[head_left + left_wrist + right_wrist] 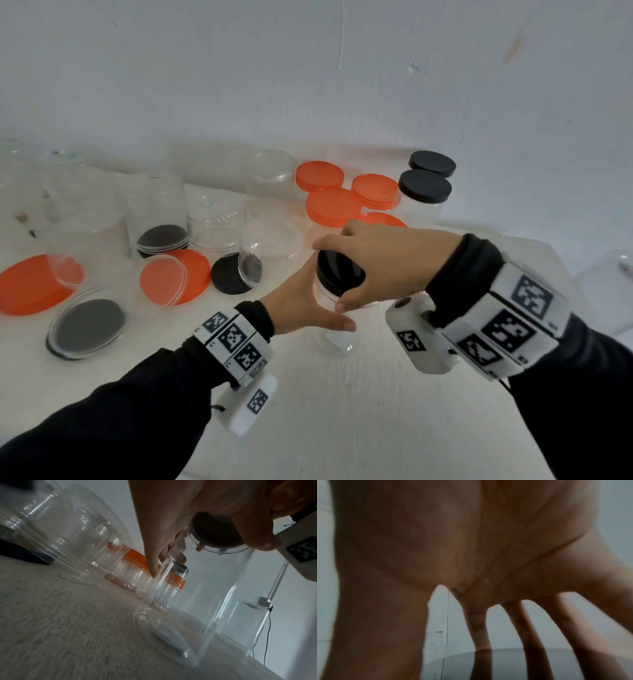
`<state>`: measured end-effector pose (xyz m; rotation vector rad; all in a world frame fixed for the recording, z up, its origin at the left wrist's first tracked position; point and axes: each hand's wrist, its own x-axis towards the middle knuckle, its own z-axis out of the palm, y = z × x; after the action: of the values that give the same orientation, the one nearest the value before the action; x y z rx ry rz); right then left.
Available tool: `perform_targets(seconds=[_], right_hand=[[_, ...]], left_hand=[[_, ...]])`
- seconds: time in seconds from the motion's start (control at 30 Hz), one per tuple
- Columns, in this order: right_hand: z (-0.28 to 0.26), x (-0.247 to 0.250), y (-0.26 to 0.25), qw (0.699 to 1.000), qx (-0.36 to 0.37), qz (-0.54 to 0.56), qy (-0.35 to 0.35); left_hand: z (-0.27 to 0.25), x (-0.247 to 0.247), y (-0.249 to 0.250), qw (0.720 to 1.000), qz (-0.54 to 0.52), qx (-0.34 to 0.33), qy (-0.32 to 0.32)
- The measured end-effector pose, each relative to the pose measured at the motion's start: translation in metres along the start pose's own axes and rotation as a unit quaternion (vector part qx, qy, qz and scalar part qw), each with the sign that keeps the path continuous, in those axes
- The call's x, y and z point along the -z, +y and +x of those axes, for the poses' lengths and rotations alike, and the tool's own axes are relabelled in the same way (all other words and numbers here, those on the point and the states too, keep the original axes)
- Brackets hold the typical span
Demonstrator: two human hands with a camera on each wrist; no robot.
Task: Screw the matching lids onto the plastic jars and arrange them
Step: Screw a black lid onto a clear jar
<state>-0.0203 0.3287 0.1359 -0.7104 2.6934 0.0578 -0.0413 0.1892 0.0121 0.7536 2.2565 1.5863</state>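
right now the right hand (387, 260) is sitting directly above the round black plastic lid (339, 274), fingers spread and curling down over its rim, clamping it. the lid is capping the clear plastic jar (337, 339), which is standing upright on the white table (342, 411), long axis vertical. the left hand (301, 305) is bracing the jar just under the lid, thumb and fingers wrapping opposite sides.

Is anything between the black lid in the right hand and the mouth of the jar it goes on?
Nothing visible. The right hand grips the black lid, which sits on the neck of the clear jar, while the left hand holds its body. Other jars and lids stand apart behind.
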Motion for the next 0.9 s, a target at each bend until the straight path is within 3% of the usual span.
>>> perform_targets(seconds=[0.13, 0.4, 0.9], right_hand=[[0.006, 0.005, 0.0, 0.999, -0.009, -0.012, -0.037], [0.01, 0.009, 0.0, 0.995, 0.055, -0.056, -0.056], [0.013, 0.012, 0.006, 0.994, 0.085, -0.044, -0.05]], left_hand=[[0.001, 0.001, 0.001, 1.0, 0.019, 0.011, 0.001], [0.003, 0.0, -0.004, 0.999, 0.024, 0.022, 0.001], [0.004, -0.001, -0.005, 1.0, 0.012, 0.011, 0.001]])
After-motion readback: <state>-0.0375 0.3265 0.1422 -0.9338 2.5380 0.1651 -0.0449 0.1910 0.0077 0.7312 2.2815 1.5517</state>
